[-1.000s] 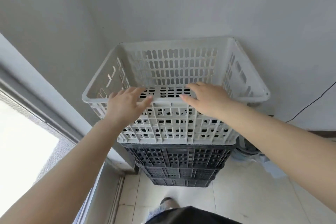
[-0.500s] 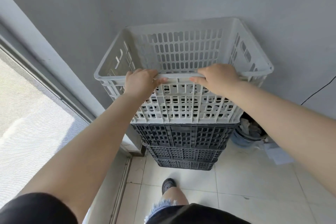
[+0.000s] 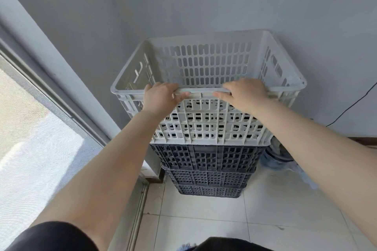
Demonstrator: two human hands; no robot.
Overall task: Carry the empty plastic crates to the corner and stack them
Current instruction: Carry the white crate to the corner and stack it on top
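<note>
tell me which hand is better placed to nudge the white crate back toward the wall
Neither has a clear edge: the left hand and right hand both grip the near rim of the white crate, about evenly either side of centre, so pushing with both is probably best.

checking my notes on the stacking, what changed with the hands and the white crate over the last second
Both hands took hold: a second ago the left hand and right hand lay flat, fingers spread, against the white crate at its near rim; now both are curled over that rim, gripping it. The white crate stayed on top of the black crates in the corner.
</note>
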